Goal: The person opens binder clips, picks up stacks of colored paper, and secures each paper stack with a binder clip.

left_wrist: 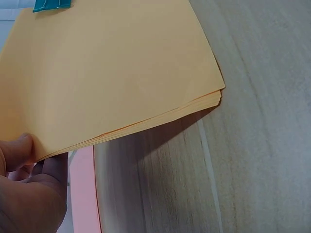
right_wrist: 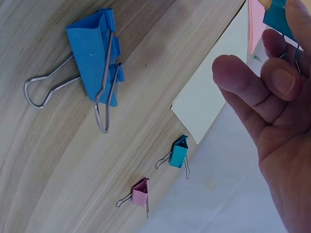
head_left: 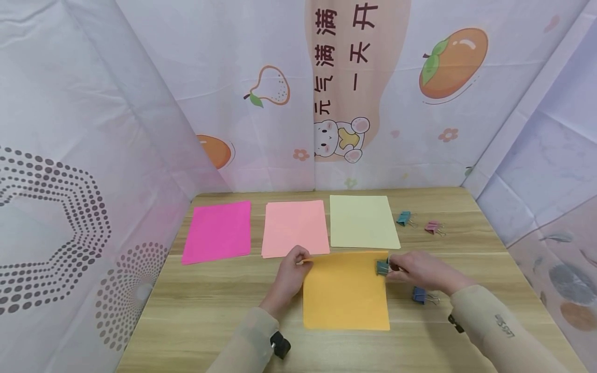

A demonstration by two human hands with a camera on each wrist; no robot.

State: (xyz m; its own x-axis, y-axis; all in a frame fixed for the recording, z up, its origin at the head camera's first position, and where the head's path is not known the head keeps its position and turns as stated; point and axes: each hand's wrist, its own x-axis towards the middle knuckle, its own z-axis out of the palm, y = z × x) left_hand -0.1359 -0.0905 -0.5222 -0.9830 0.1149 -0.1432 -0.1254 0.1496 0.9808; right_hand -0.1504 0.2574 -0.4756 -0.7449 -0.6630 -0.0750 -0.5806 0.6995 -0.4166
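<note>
The largest thing is a white cloth curtain with printed fruits, flowers and dark red characters (head_left: 275, 135), which hangs beyond the square stack of orange paper sheets (head_left: 345, 295). A table with light brown wood grain (head_left: 224, 300) extends below this orange stack and to all its sides. The orange stack itself is in front of the person, between the two hands; its left side is lifted over the table, and the left wrist view shows several sheets slightly fanned at the edge. Just beyond it lies a square stack of pale yellow paper (head_left: 364, 223); beyond it and a little to the left, a square stack of salmon pink paper (head_left: 296, 228); farther to its left, a square stack of bright magenta paper (head_left: 219, 230). The left hand (head_left: 291, 272) pinches the far left corner of the orange stack, with the thumb on top and fingers beneath. The right hand (head_left: 422, 270), at the right edge of the orange stack, holds a teal metal binder clip (head_left: 382, 268) by its handles, and the clip's body overlaps that edge near the far corner. To the right of the orange stack rests a blue metal binder clip (head_left: 419, 295); beyond it to the right are a turquoise metal binder clip (head_left: 403, 218) and a pink metal binder clip (head_left: 432, 227).
</note>
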